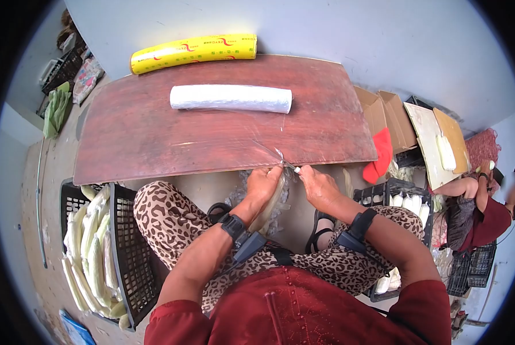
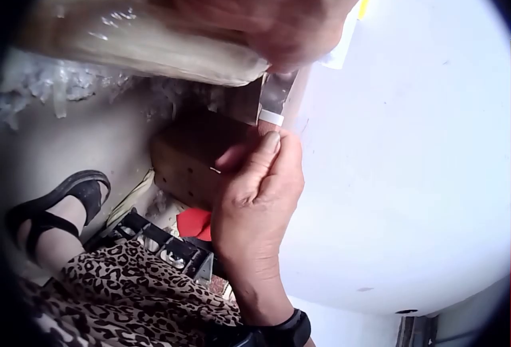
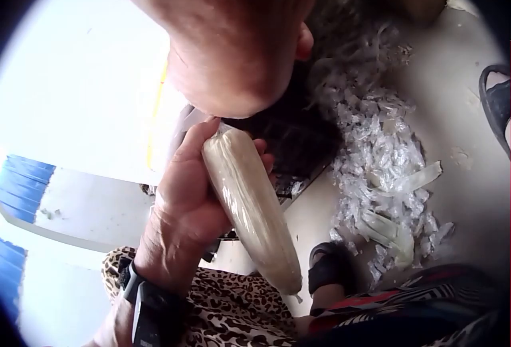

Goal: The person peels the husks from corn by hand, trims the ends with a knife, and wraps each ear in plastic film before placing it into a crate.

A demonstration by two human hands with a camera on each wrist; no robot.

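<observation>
My left hand point(image 1: 263, 187) grips a long pale vegetable point(image 3: 251, 211) wrapped in clear plastic film, just below the table's front edge. In the right wrist view, its fingers and palm curl round the upper end. My right hand point(image 1: 321, 187) holds a knife, its thin metal blade point(image 2: 276, 90) pointing toward the left hand. A whitish collar sits where the blade meets the handle, which the right hand mostly hides. At the top of the vegetable, a twisted tuft of film point(image 1: 279, 154) stands up close to the blade.
A white film roll point(image 1: 231, 98) lies on the red-brown table point(image 1: 223, 138), with a yellow printed roll point(image 1: 194, 53) behind it. Black crates point(image 1: 134, 259) of pale vegetables flank my legs. Film scraps point(image 3: 383, 171) litter the floor. Another person point(image 1: 481, 213) sits at the right.
</observation>
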